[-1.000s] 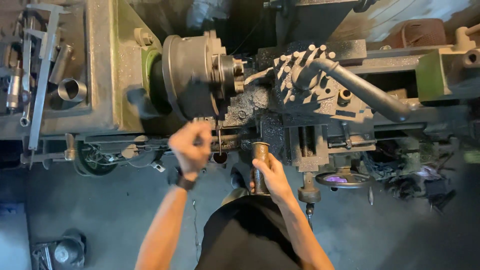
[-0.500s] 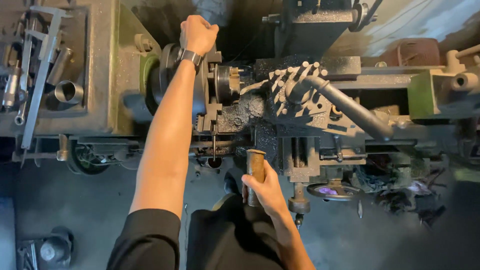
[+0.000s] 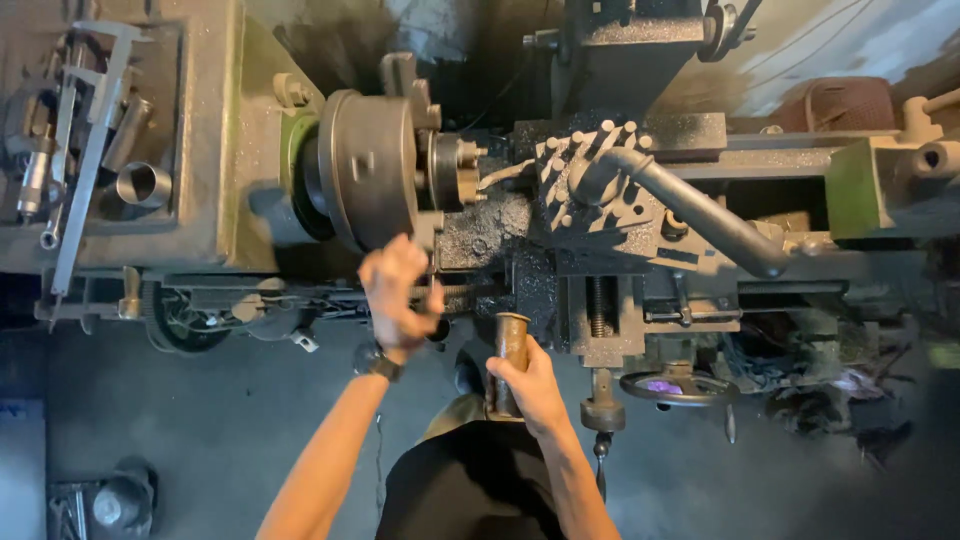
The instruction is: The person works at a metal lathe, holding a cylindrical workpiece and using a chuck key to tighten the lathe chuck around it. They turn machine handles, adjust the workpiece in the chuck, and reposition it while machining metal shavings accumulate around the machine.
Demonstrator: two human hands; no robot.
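I look down on a dark, grimy metal lathe. My left hand (image 3: pixel 398 290), with a black watch on the wrist, is closed around something small at the front of the round chuck (image 3: pixel 372 180); what it grips is hidden by the fingers. My right hand (image 3: pixel 530 385) is wrapped around a rusty brown metal tube (image 3: pixel 510 352), held upright just in front of the carriage. A short workpiece (image 3: pixel 462 172) sticks out of the chuck toward the tool post (image 3: pixel 600 180).
A tray on the headstock (image 3: pixel 90 130) at the left holds a caliper, a short metal sleeve and other tools. A long bent lever (image 3: pixel 710 215) runs right from the tool post. A handwheel (image 3: pixel 678 385) sits on the apron. The tailstock (image 3: pixel 880 190) is at far right.
My left hand came down from the top of the chuck to its front lower edge and closed there. My right hand kept hold of the brown tube in nearly the same place.
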